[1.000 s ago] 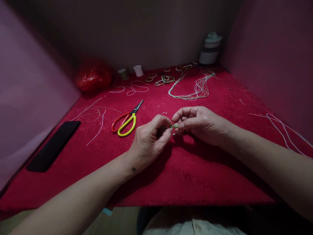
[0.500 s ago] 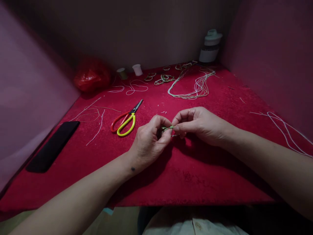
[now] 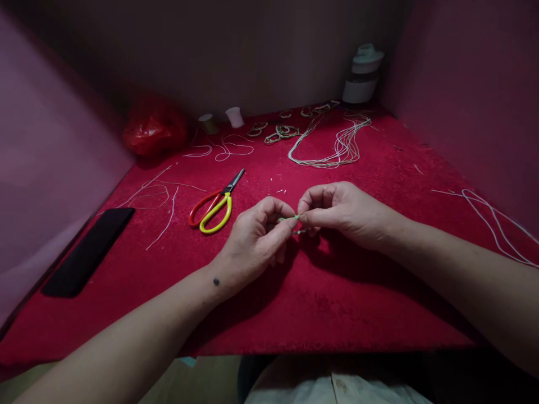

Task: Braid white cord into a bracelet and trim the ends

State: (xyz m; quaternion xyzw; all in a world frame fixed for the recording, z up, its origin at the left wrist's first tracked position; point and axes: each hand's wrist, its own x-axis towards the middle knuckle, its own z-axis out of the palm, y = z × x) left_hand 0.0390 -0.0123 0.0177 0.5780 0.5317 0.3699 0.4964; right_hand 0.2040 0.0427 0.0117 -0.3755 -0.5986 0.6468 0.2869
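left hand (image 3: 252, 241): grip pinched shut on green knotted cord (image 3: 290, 219) | right hand (image 3: 341, 210): grip pinched on the cord's other end | cord is held taut between both grips, just above red tabletop (image 3: 320, 303) | scissors (image 3: 213, 205) are seen left of the left grip, apart

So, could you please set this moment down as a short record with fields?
Surface: red cloth table top
Left hand: fingertips pinch one end of the small green cord piece
Right hand: pinches the other end of the same piece
Hands: close together, just above the cloth
Scissors: red and yellow handles, lying left of the hands, untouched
Phone: dark, flat at the left edge
Loose cords: pale bundle farther back
Red bag: back left corner
White container: back right corner
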